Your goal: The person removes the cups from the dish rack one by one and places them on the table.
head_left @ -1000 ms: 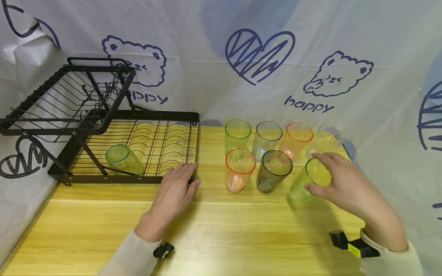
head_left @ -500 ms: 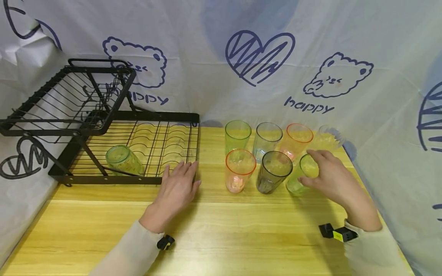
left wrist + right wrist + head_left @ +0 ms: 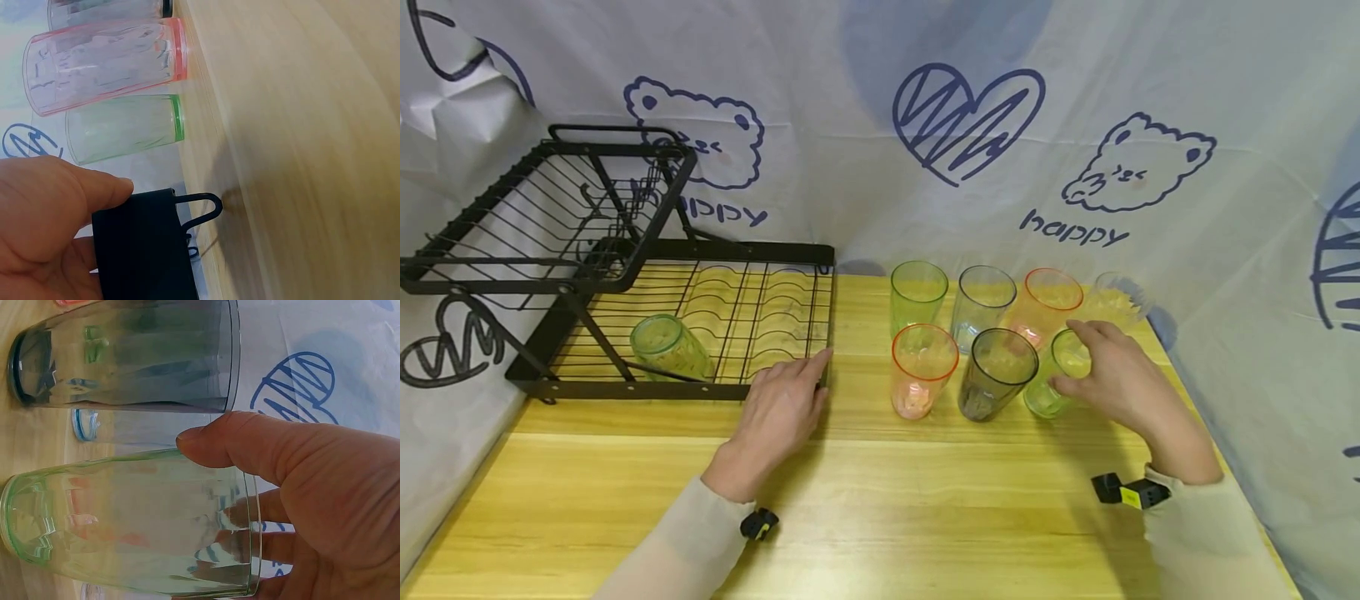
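Observation:
My right hand (image 3: 1123, 379) holds a clear green drinking glass (image 3: 1047, 393) near its rim, at the right end of the front row. In the right wrist view the thumb lies along one side of this glass (image 3: 125, 519), with the fingers behind it. A smoky grey glass (image 3: 997, 379) stands just left of it, and a red-rimmed glass (image 3: 917, 383) beyond that. My left hand (image 3: 778, 408) grips the front right corner of the black dish rack (image 3: 625, 389), thumb outside and fingers over the edge. Another green glass (image 3: 670, 346) lies tilted in the rack.
Behind the front row stand a green glass (image 3: 917, 287), a blue-rimmed glass (image 3: 985, 300), an orange-red glass (image 3: 1051, 300) and a colourless glass (image 3: 1116, 296). The rack's raised upper tier (image 3: 535, 217) overhangs its left side. A printed sheet (image 3: 850, 167) hangs behind the table (image 3: 925, 517).
My right hand has moved left with the green glass, bringing it nearer the smoky grey one and into the front row. My left hand's fingers have drawn together on the rack's corner.

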Demonstrator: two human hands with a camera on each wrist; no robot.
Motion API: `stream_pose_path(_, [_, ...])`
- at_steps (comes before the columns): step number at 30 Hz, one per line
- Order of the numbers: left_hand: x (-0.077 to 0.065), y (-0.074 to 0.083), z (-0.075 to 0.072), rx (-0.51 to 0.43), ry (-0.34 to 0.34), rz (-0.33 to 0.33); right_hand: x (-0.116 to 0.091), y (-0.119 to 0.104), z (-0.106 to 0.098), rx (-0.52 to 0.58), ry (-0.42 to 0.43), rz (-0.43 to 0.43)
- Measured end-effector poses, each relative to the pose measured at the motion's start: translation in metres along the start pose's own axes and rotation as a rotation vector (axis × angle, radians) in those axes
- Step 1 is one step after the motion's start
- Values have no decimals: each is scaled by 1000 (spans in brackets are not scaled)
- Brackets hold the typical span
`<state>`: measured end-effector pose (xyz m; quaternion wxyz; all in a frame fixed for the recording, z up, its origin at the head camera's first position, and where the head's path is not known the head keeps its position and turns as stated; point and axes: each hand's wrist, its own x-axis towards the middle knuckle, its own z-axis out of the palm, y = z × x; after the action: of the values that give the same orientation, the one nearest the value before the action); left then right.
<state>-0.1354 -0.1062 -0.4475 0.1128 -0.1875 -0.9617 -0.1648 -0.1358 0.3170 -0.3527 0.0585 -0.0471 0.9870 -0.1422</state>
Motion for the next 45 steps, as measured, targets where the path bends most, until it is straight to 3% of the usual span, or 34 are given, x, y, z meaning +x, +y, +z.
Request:
stream_pose_path(16, [-2, 0, 2, 25, 31, 13, 4, 11, -1, 31, -34, 13])
stream_pose_path(45, [-3, 0, 3, 34, 48, 18, 4, 10, -3, 50, -41, 24])
